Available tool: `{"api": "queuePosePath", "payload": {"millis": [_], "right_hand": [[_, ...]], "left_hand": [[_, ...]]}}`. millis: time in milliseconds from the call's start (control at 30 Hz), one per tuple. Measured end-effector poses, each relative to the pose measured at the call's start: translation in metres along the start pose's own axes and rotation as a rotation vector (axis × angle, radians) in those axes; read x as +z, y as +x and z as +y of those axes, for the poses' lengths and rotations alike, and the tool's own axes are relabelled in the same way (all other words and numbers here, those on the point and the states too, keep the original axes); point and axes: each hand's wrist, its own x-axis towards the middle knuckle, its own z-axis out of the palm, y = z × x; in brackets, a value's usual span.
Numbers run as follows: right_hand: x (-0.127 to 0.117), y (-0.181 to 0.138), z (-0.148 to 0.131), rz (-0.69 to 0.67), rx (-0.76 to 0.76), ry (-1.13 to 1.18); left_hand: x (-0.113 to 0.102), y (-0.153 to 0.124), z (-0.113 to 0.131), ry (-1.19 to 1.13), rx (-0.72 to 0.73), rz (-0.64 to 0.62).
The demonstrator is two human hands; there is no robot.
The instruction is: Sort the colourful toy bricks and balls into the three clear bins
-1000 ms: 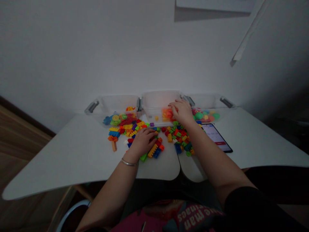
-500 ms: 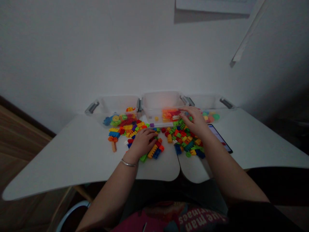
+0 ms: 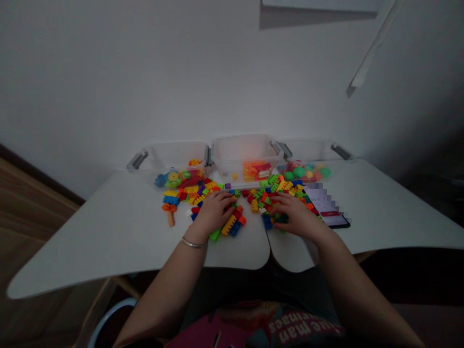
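Observation:
My left hand [image 3: 216, 210] lies over the left part of a spread of coloured toy bricks, its fingers stretched out and resting on them. Beside its fingertips are a yellow brick [image 3: 228, 225] and a blue brick [image 3: 235, 228]; the bricks under the palm are hidden. Over the right-hand pile, my right hand [image 3: 297, 215] reaches down with thumb and fingers apart, and nothing shows between them. A dark blue brick [image 3: 267, 222] sits just left of its thumb. Green and yellow bricks [image 3: 282, 184] lie beyond its fingers.
Three clear plastic boxes stand along the wall: the left box [image 3: 179, 150] and right box [image 3: 308, 147] hold coloured pieces, the middle box [image 3: 226, 145] orange and red ones. A phone [image 3: 328, 205] lies right of the pile. Two table sections meet at a gap near me.
My right hand has moved from the middle box's right front corner down and nearer, onto the right-hand brick pile. My left hand has stayed in place.

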Motion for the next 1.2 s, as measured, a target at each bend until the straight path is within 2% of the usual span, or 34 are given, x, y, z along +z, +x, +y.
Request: {"api": "queuePosePath", "payload": {"millis": [333,833,967,1100,1200], "right_hand": [[0.004,-0.004,0.002,-0.035,0.026,-0.061],[0.021,-0.006,-0.005,0.084,0.028,-0.149],[0.020,-0.007,-0.008,0.099,0.047,-0.184],[0.020,-0.008,-0.010,0.180,0.068,-0.110],[0.022,-0.011,-0.015,0.247,0.116,-0.066]], "left_hand": [[0.001,-0.001,-0.001,0.017,-0.009,-0.013],[0.000,0.000,0.000,-0.011,0.017,0.012],[-0.003,0.001,0.006,0.053,0.001,0.038],[-0.005,0.005,0.011,0.131,-0.017,0.104],[-0.005,0.008,0.015,0.138,0.011,0.107]]}}
